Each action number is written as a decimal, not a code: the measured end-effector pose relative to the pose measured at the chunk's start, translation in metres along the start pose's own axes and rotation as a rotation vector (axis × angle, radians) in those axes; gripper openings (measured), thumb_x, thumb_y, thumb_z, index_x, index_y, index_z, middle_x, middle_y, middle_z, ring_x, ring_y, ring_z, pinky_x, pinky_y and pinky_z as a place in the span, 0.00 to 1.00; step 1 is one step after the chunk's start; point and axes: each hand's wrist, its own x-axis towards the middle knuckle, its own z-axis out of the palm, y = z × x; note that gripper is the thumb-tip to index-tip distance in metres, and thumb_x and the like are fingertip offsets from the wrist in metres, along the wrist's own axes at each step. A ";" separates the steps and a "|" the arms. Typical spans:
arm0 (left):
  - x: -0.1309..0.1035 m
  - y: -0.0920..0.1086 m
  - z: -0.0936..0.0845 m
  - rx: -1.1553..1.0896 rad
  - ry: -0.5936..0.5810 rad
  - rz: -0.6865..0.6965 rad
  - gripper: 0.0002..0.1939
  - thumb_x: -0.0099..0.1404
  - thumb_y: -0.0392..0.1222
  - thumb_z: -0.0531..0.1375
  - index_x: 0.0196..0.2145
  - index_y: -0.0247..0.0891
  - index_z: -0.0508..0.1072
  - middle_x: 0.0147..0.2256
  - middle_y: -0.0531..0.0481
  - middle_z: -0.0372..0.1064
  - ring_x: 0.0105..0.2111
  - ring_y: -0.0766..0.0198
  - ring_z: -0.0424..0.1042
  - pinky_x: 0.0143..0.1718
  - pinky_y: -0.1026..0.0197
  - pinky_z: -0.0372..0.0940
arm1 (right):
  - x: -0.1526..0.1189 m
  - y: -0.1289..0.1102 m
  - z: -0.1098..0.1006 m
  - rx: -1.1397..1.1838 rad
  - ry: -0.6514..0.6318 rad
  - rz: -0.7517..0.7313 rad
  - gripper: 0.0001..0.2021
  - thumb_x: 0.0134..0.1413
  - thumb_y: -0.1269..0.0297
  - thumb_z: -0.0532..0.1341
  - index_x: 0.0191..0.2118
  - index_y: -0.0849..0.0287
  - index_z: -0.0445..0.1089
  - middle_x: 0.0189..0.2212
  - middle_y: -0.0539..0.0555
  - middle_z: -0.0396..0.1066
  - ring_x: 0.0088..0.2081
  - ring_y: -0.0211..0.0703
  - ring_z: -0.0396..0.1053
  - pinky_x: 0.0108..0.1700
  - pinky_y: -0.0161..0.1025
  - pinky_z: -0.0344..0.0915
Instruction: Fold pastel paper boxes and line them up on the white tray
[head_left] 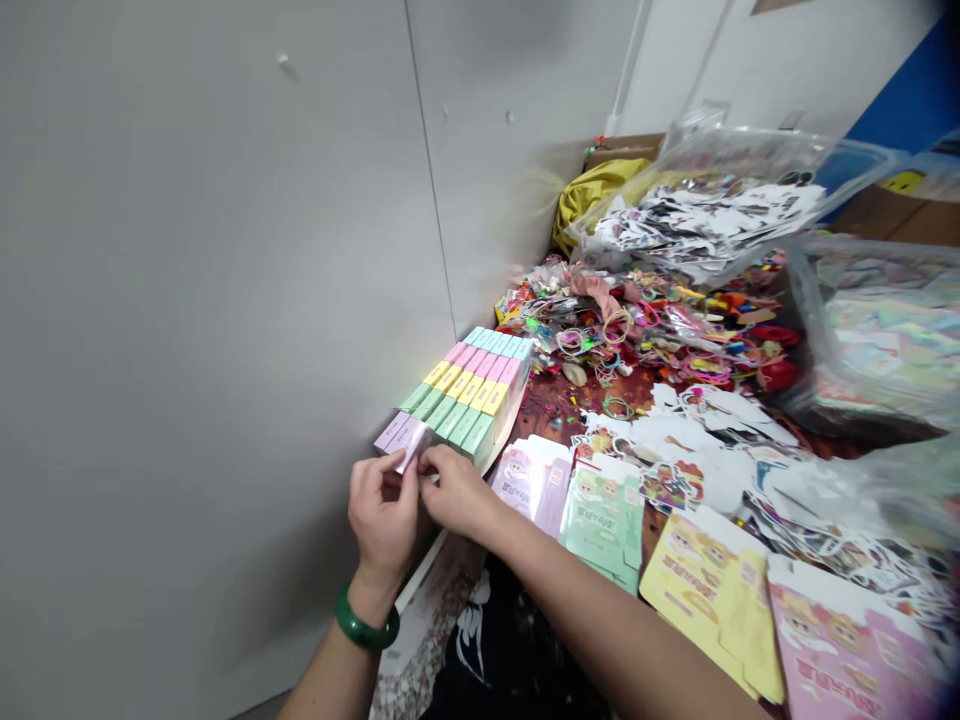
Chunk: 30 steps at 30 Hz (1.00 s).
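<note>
Both hands meet at the near end of a set of small boxes standing in rows, coloured blue, pink, yellow, green and purple. My left hand, below a green bangle, is closed with thumb and fingers on a small purple box at the end of the purple row. My right hand is closed close beside it, fingertips at the box's near side; what they pinch is hidden. Green boxes stand just past my right fingers. Two more purple boxes are to the left.
A grey wall borders the boxes on the left. Flattened purple, green, yellow and pink cartons lie to the right. Beyond them are paper cutouts, a trinket pile and clear plastic bins.
</note>
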 end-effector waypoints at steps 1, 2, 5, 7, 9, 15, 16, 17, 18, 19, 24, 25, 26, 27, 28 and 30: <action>0.001 -0.003 0.001 -0.011 0.010 -0.030 0.08 0.60 0.37 0.60 0.38 0.36 0.72 0.31 0.52 0.63 0.27 0.69 0.66 0.29 0.65 0.66 | 0.000 0.002 0.001 0.019 0.007 -0.005 0.08 0.45 0.76 0.55 0.31 0.59 0.68 0.33 0.54 0.70 0.37 0.41 0.67 0.41 0.37 0.63; 0.001 -0.005 0.003 -0.013 0.014 -0.045 0.08 0.60 0.37 0.60 0.38 0.36 0.72 0.31 0.52 0.63 0.25 0.70 0.65 0.27 0.66 0.66 | 0.001 0.005 0.001 0.044 0.008 0.000 0.10 0.44 0.77 0.55 0.32 0.59 0.68 0.34 0.54 0.71 0.37 0.41 0.68 0.42 0.37 0.63; -0.002 -0.015 0.012 0.031 -0.028 0.004 0.07 0.61 0.38 0.59 0.38 0.35 0.72 0.31 0.51 0.63 0.25 0.69 0.65 0.28 0.65 0.66 | 0.003 0.015 0.004 0.108 -0.022 0.085 0.11 0.44 0.79 0.55 0.34 0.60 0.70 0.33 0.55 0.73 0.35 0.42 0.69 0.40 0.37 0.64; -0.008 -0.022 0.018 0.081 -0.070 0.084 0.07 0.62 0.36 0.58 0.39 0.35 0.72 0.35 0.47 0.65 0.31 0.66 0.69 0.32 0.63 0.68 | 0.003 0.022 0.005 0.109 -0.054 0.147 0.11 0.45 0.78 0.55 0.33 0.61 0.71 0.32 0.55 0.74 0.34 0.42 0.70 0.39 0.38 0.65; -0.016 -0.027 0.023 0.154 -0.094 0.131 0.09 0.62 0.36 0.58 0.40 0.35 0.72 0.42 0.42 0.65 0.38 0.61 0.70 0.36 0.60 0.69 | 0.002 0.025 0.006 0.092 -0.084 0.169 0.11 0.47 0.78 0.54 0.33 0.62 0.72 0.33 0.57 0.75 0.36 0.44 0.71 0.40 0.38 0.65; -0.022 -0.027 0.018 0.352 -0.093 0.179 0.14 0.61 0.37 0.59 0.46 0.33 0.70 0.49 0.35 0.59 0.50 0.49 0.65 0.46 0.49 0.66 | -0.024 0.014 -0.016 -0.002 -0.060 -0.004 0.15 0.49 0.78 0.53 0.39 0.60 0.74 0.38 0.57 0.75 0.41 0.45 0.72 0.46 0.41 0.65; -0.022 -0.022 0.015 0.339 -0.065 0.195 0.16 0.61 0.38 0.59 0.47 0.33 0.69 0.49 0.34 0.59 0.51 0.48 0.63 0.48 0.48 0.65 | -0.032 0.014 -0.024 -0.014 -0.010 -0.023 0.14 0.50 0.77 0.53 0.38 0.59 0.74 0.37 0.56 0.75 0.41 0.45 0.72 0.46 0.41 0.66; -0.023 -0.016 0.013 0.302 -0.038 0.215 0.18 0.60 0.38 0.60 0.48 0.33 0.68 0.49 0.35 0.59 0.51 0.47 0.62 0.49 0.47 0.64 | -0.040 0.016 -0.034 -0.018 0.055 -0.025 0.14 0.51 0.75 0.53 0.38 0.58 0.74 0.36 0.55 0.75 0.40 0.44 0.72 0.45 0.41 0.66; -0.026 -0.008 0.012 0.241 -0.031 0.240 0.19 0.59 0.37 0.61 0.49 0.34 0.67 0.48 0.36 0.60 0.50 0.49 0.63 0.49 0.47 0.63 | -0.049 0.019 -0.044 -0.017 0.131 -0.006 0.13 0.53 0.73 0.53 0.38 0.58 0.74 0.36 0.55 0.75 0.39 0.44 0.71 0.44 0.42 0.67; -0.029 0.001 0.013 0.163 -0.064 0.269 0.19 0.60 0.37 0.61 0.49 0.36 0.66 0.46 0.38 0.62 0.49 0.51 0.64 0.49 0.49 0.64 | -0.057 0.024 -0.054 -0.014 0.216 0.029 0.12 0.54 0.71 0.53 0.37 0.57 0.74 0.36 0.55 0.75 0.39 0.44 0.71 0.44 0.42 0.67; -0.054 0.045 0.045 -0.047 -0.614 0.309 0.24 0.63 0.46 0.58 0.55 0.37 0.60 0.50 0.37 0.65 0.51 0.48 0.64 0.50 0.47 0.62 | -0.093 0.060 -0.096 -0.001 0.468 0.277 0.11 0.53 0.64 0.55 0.36 0.58 0.73 0.35 0.55 0.75 0.36 0.45 0.72 0.41 0.43 0.68; -0.058 0.052 0.054 -0.017 -0.674 0.296 0.31 0.61 0.50 0.59 0.58 0.35 0.57 0.53 0.34 0.62 0.53 0.45 0.62 0.51 0.44 0.61 | -0.100 0.065 -0.101 -0.005 0.476 0.304 0.11 0.53 0.63 0.55 0.36 0.58 0.73 0.35 0.55 0.75 0.36 0.45 0.72 0.41 0.43 0.68; -0.061 0.057 0.063 0.026 -0.713 0.278 0.37 0.59 0.52 0.60 0.60 0.32 0.54 0.56 0.30 0.58 0.54 0.42 0.60 0.51 0.42 0.60 | -0.106 0.069 -0.105 -0.012 0.473 0.322 0.11 0.53 0.62 0.55 0.37 0.58 0.73 0.35 0.55 0.75 0.36 0.46 0.73 0.40 0.43 0.68; -0.063 0.061 0.069 0.072 -0.739 0.254 0.41 0.57 0.53 0.61 0.61 0.31 0.51 0.57 0.28 0.56 0.54 0.39 0.60 0.50 0.41 0.60 | -0.113 0.071 -0.108 -0.022 0.467 0.333 0.12 0.53 0.61 0.55 0.37 0.58 0.73 0.35 0.55 0.75 0.36 0.46 0.73 0.40 0.43 0.68; -0.064 0.064 0.075 0.119 -0.763 0.224 0.43 0.56 0.53 0.62 0.62 0.30 0.49 0.57 0.27 0.56 0.53 0.38 0.61 0.48 0.42 0.61 | -0.119 0.073 -0.111 -0.033 0.458 0.339 0.12 0.54 0.61 0.55 0.38 0.58 0.73 0.35 0.55 0.75 0.36 0.46 0.72 0.40 0.43 0.68; -0.063 0.067 0.080 0.187 -0.795 0.181 0.42 0.57 0.49 0.61 0.63 0.30 0.48 0.55 0.27 0.58 0.49 0.40 0.65 0.46 0.44 0.62 | -0.130 0.075 -0.114 -0.049 0.451 0.349 0.12 0.54 0.60 0.55 0.38 0.58 0.73 0.35 0.55 0.75 0.36 0.46 0.72 0.40 0.43 0.68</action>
